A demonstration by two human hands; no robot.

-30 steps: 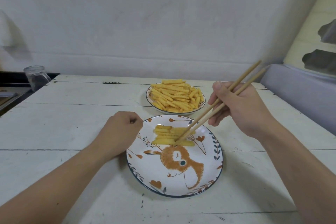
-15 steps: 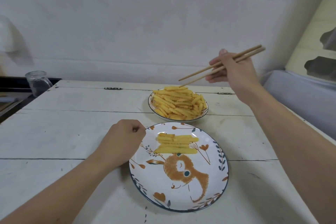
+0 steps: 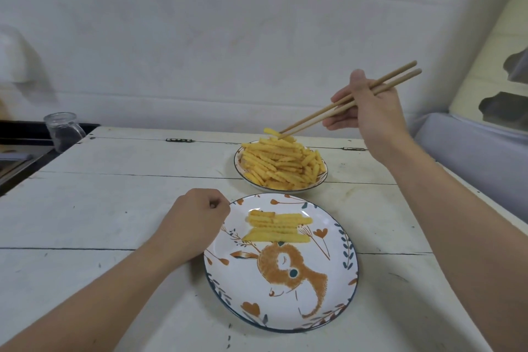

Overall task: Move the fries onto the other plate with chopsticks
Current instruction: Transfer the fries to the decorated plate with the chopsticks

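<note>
A heap of crinkle-cut fries [image 3: 281,164] fills the far bowl-like plate [image 3: 311,187]. The near plate [image 3: 320,306], painted with an orange rabbit, carries several fries [image 3: 277,226] laid side by side near its far edge. My right hand [image 3: 371,111] holds the wooden chopsticks [image 3: 343,101] above and to the right of the far plate. Their tips touch one fry [image 3: 271,132] at the top of the heap. My left hand [image 3: 194,226] rests as a curled fist on the table, against the near plate's left rim, holding nothing.
The white plank table [image 3: 114,194] has metal hinges [image 3: 178,140] along its far edge. A glass jar [image 3: 64,130] stands off the far left corner beside a dark counter. A white wall is behind, and a grey cushioned seat [image 3: 480,157] lies to the right.
My right hand lifted the chopsticks off the near plate, carried them back over the far plate, and lowered their tips onto the top fry of the heap. My left hand stayed put.
</note>
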